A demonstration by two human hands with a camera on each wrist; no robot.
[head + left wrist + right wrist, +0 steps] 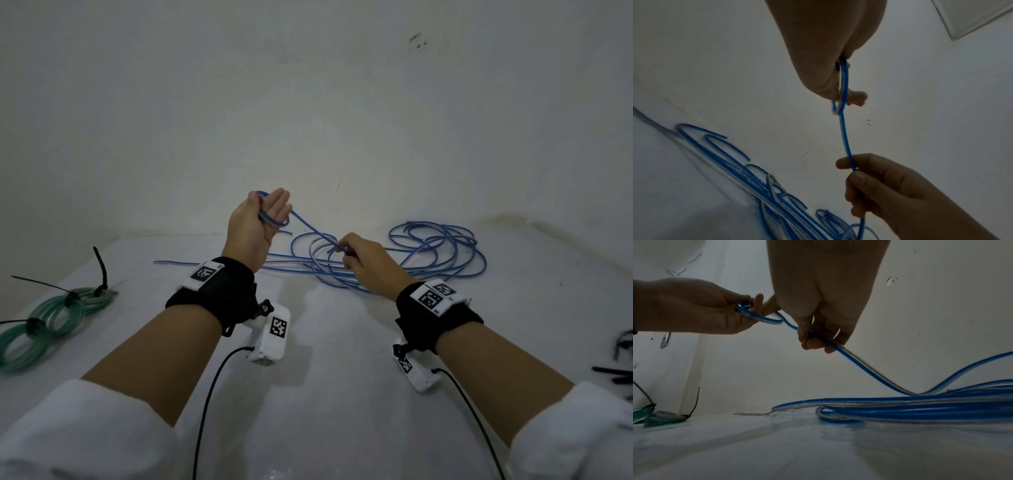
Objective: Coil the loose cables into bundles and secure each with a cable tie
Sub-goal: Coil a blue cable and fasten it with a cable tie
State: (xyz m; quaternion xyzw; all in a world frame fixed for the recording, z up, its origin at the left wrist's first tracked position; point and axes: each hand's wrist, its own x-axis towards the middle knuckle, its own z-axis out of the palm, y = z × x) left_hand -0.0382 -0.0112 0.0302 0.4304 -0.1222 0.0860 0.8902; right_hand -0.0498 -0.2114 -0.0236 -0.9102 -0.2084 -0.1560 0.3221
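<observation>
- the blue cable (442, 255) is mostly sprawled loose on the table (342, 342), well off to the right of both hands; only a first small loop has been gathered so far
- that loop is held up off the table in the left hand (255, 224); palm turned up, fingers fairly straight, the thumb looks pressed over the strands to pin them
- the right hand (363, 262) is pinched on the cable a short way down the run, thumb and forefinger closed round it, sitting lower and nearer the pile
- key bit: the stretch between the hands is drawn taut and slopes down from the upper left to the lower right; slack is fed from the right, so the next wrap would probably be carried leftward and up to the left hand by the right one
- a tangle risk is guessed at, since the pile's loops overlap each other
- the green bundle (51, 322) is already tied off at far left; spare ties (616, 370) are seen at the right edge, closer to the right hand
</observation>
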